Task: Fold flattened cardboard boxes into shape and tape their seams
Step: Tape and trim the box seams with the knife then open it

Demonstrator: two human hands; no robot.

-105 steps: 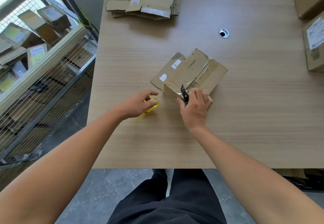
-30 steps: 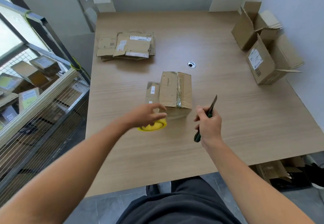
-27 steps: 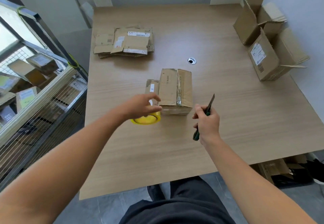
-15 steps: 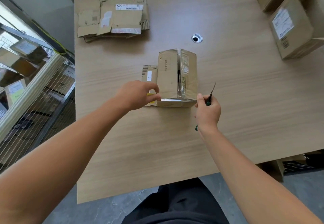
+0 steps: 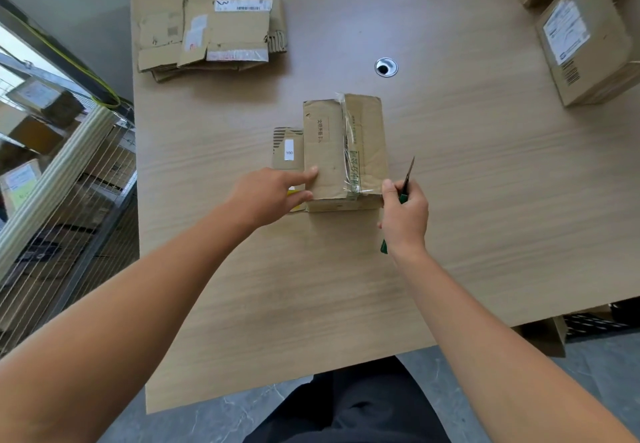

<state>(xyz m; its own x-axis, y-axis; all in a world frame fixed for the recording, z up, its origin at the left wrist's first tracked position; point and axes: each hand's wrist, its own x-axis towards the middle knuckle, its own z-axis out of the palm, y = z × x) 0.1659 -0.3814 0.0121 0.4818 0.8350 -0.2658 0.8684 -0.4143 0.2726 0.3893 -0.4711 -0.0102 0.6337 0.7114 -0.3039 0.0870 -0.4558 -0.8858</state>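
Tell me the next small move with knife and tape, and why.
Probably bring the knife across to the left hand and cut the tape free beside the yellow tape roll. The right hand grips the knife blade-up, off the box, thumb at its near-right corner; the roll shows under the left hand at the box's left edge; the top seam already carries clear tape.

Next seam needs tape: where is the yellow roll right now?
Head view, left of centre: the yellow tape roll sits mostly covered by the left hand, against the near-left side of the taped box.
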